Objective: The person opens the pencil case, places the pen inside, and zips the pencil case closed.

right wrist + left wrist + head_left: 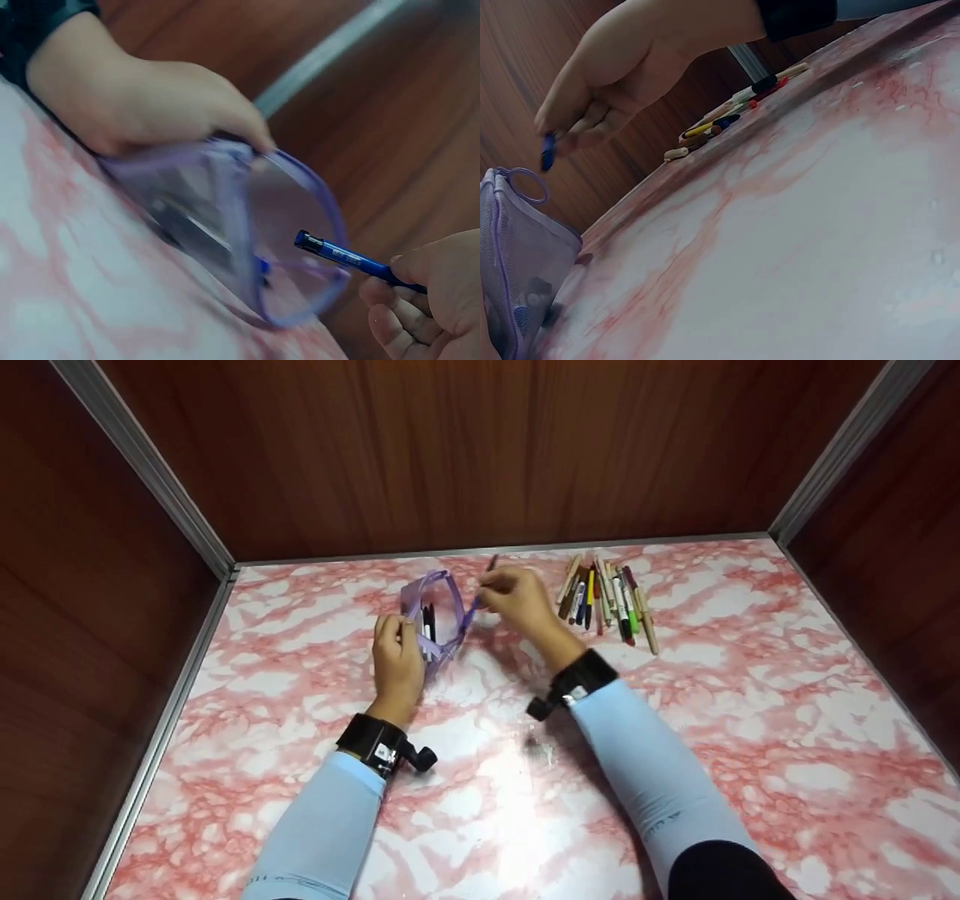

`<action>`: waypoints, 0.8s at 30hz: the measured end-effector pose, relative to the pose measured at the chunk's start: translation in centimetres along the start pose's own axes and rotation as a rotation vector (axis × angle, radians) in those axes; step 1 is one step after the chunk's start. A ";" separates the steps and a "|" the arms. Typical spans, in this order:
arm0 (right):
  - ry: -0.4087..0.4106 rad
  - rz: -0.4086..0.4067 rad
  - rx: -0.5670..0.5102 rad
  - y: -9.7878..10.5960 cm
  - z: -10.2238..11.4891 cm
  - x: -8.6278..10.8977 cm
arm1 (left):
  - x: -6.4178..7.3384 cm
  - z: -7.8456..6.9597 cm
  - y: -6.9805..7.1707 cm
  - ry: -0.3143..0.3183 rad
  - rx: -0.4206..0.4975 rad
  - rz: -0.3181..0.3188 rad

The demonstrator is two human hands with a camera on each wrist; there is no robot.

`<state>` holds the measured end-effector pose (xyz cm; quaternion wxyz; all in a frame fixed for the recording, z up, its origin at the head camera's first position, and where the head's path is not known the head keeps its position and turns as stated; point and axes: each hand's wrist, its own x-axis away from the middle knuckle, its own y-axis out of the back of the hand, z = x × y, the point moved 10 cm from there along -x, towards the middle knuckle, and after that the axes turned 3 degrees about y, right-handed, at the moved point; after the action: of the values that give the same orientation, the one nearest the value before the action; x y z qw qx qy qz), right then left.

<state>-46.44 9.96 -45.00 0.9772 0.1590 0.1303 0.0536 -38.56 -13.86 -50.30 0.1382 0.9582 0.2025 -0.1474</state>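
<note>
My left hand (pixel 397 656) grips the near left rim of a purple mesh zip pouch (pixel 176 176), whose mouth gapes open. Several pens (pixel 429 622) are visible inside it. Between thumb and fingers, my right hand (pixel 526 601) pinches a blue pen (pixel 352 259), just to the right of the pouch mouth. In the right wrist view the pen's dark end points toward the opening. A purple cord loop (pixel 531 185) sticks out from the pouch rim in the left wrist view, where the left hand is mostly out of sight.
A loose pile of pens and markers (pixel 589 598) lies on the table to the right of my right hand. The marbled red and white table (pixel 480 795) meets brown wood-grain panels (pixel 480 457) at the back and both sides, with metal strips along the edges.
</note>
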 end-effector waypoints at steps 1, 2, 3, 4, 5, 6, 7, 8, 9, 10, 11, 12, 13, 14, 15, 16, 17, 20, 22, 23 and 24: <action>-0.003 0.005 0.005 -0.8 0.2 -0.1 | 0.0 0.0 0.0 -0.003 0.002 -0.001; 0.000 0.006 0.009 -1.5 0.3 -0.1 | -0.1 -0.1 0.0 -0.005 0.004 -0.002; 0.000 0.009 0.010 -2.2 0.3 -0.2 | -0.1 -0.1 0.0 -0.007 0.004 -0.005; 0.005 0.013 0.021 -2.8 0.3 -0.2 | -0.1 -0.1 0.0 -0.007 0.002 -0.007; 0.013 0.018 0.039 -3.4 0.4 -0.2 | -0.1 -0.1 0.1 -0.007 0.001 -0.007; 0.022 0.026 0.059 -4.0 0.4 -0.2 | -0.1 -0.1 0.0 -0.006 0.000 -0.006; 0.030 0.038 0.084 -4.6 0.4 -0.1 | -0.1 -0.1 0.0 -0.002 0.000 -0.004; 0.038 0.055 0.111 -5.2 0.5 -0.1 | 0.0 -0.1 0.0 0.001 0.000 -0.001; 0.047 0.076 0.138 -5.7 0.5 0.0 | 0.0 -0.1 0.0 0.003 0.000 0.000; 0.057 0.101 0.164 -6.3 0.6 0.1 | 0.0 -0.1 0.0 0.006 0.000 0.000; 0.067 0.130 0.189 -6.9 0.6 0.3 | 0.0 -0.1 0.1 0.009 0.002 -0.001; 0.077 0.162 0.216 -7.5 0.7 0.4 | 0.0 -0.1 0.1 0.011 0.001 -0.004; 0.090 0.193 0.245 -8.0 0.9 0.5 | 0.1 -0.1 0.2 0.014 0.003 -0.006; 0.107 0.223 0.274 -8.4 1.1 0.6 | 0.1 -0.2 0.3 0.012 0.003 -0.012; 0.124 0.250 0.296 -8.7 1.2 0.7 | 0.1 -0.2 0.3 0.012 0.007 -0.017; 0.140 0.273 0.312 -8.9 1.4 0.8 | 0.1 -0.2 0.4 0.014 0.009 -0.019; 0.156 0.289 0.325 -8.9 1.6 0.8 | 0.1 -0.2 0.4 0.015 0.012 -0.020; 0.173 0.301 0.313 -7.9 1.8 0.9 | 0.0 -0.2 0.3 0.019 0.022 -0.021; 0.151 0.293 0.288 -6.5 1.6 0.9 | 0.0 -0.1 0.3 0.018 0.020 -0.020; 0.134 0.286 0.275 -5.6 1.4 0.8 | 0.0 -0.1 0.2 0.016 0.018 -0.020; 0.113 0.273 0.264 -4.6 1.1 0.8 | -0.1 -0.2 0.2 0.013 0.015 -0.020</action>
<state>-45.08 5.42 -45.67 0.9225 0.2989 0.1681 0.1772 -38.48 -14.02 -50.09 0.1282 0.9581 0.2118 -0.1442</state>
